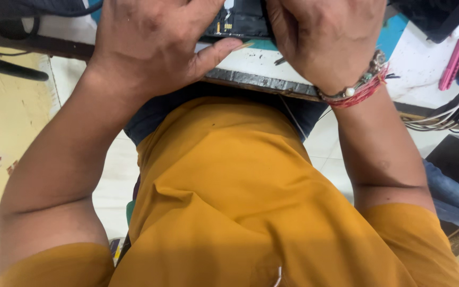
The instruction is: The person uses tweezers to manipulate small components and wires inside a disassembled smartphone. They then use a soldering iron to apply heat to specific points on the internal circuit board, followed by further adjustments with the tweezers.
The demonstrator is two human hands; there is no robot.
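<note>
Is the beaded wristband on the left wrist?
No, the red thread and bead wristband sits on the right hand's wrist, while the left hand's wrist is bare.

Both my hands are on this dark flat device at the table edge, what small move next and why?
Probably slide the dark flat device further onto the white tabletop. The left hand and right hand press it close to the worn table edge, above your lap.

Both hands press on a dark opened device (241,18) at the worktop's (264,69) near edge: the left hand (152,42) with thumb stretched along it, the right hand (325,40) curled over it. A red beaded wristband (358,91) circles the right wrist.
</note>
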